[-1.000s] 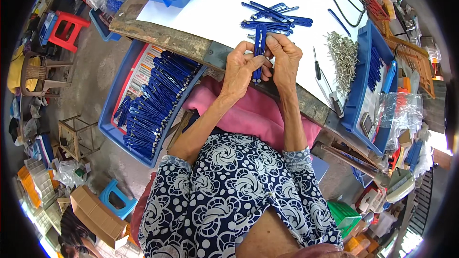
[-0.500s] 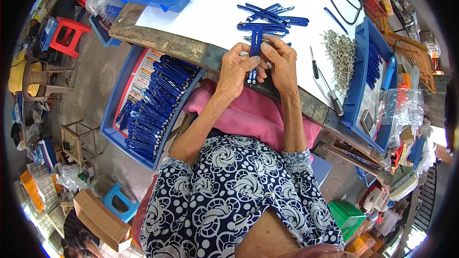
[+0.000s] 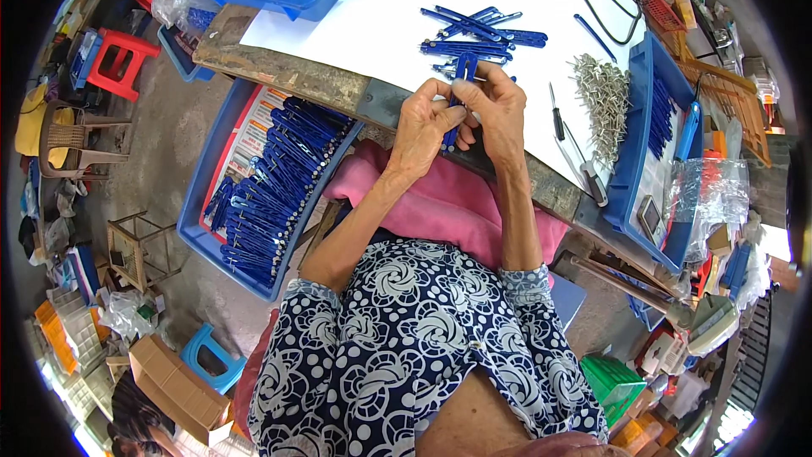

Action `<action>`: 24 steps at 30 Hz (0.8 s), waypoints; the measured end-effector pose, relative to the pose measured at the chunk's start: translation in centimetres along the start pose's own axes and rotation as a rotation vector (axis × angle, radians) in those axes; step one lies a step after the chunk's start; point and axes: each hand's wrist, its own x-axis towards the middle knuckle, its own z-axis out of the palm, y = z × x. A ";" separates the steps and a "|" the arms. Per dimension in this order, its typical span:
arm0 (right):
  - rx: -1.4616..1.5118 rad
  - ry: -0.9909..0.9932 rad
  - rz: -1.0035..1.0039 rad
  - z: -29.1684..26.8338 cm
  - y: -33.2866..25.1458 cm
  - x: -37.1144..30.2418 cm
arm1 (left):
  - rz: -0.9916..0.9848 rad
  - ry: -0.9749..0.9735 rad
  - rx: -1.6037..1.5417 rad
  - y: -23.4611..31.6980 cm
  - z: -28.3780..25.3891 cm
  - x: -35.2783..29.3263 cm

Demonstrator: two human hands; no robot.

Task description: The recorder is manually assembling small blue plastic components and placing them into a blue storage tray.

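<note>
Just over the table's front edge, both hands hold a slim blue slotted strip. My left hand is closed, thumb and fingers pinching the lower part of the strip. From the other side my right hand grips it, thumb pressed on its upper part. The fingers cover much of the strip, and whatever small part sits under them is hidden. Right beyond the hands, a loose pile of similar blue strips lies on the white sheet. A heap of small silver metal pins rests to the right.
A dark-handled pointed tool and another grey-handled tool lie right of my hands. A blue tray with more strips stands at the right edge. Lower left, a blue bin holds many strips. Another blue tray sits far left.
The strip's top has shifted slightly right and toward me. My left hand has moved a little right, and my right thumb now presses across the strip.
</note>
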 end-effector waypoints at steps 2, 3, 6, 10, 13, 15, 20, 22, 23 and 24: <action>0.023 -0.005 -0.012 0.0 0.3 0.0 | 0.002 -0.001 -0.009 -0.1 0.0 -0.1; 0.047 -0.008 -0.023 0.0 0.4 0.0 | -0.004 0.003 0.017 -0.1 0.0 -0.1; 0.026 0.011 -0.003 0.2 0.0 0.0 | -0.012 0.003 0.049 0.1 0.1 -0.2; 0.062 0.012 0.001 0.2 0.2 -0.1 | -0.020 0.001 0.071 0.1 0.1 -0.2; 0.039 0.017 0.005 0.2 0.1 -0.1 | -0.019 -0.005 0.066 0.0 -0.1 -0.3; 0.036 0.017 -0.004 0.2 0.1 -0.1 | -0.018 -0.005 0.066 0.1 -0.1 -0.2; 0.026 0.014 -0.001 0.2 0.4 0.0 | -0.020 0.002 0.061 0.1 -0.1 -0.3; 0.032 0.010 -0.001 0.2 0.5 0.0 | -0.027 0.001 0.060 0.0 -0.2 -0.3; 0.020 0.021 0.001 0.2 0.5 0.1 | -0.029 0.001 0.060 0.0 -0.2 -0.2; 0.008 0.032 0.003 0.1 0.5 0.1 | -0.033 -0.004 0.063 0.1 -0.2 -0.2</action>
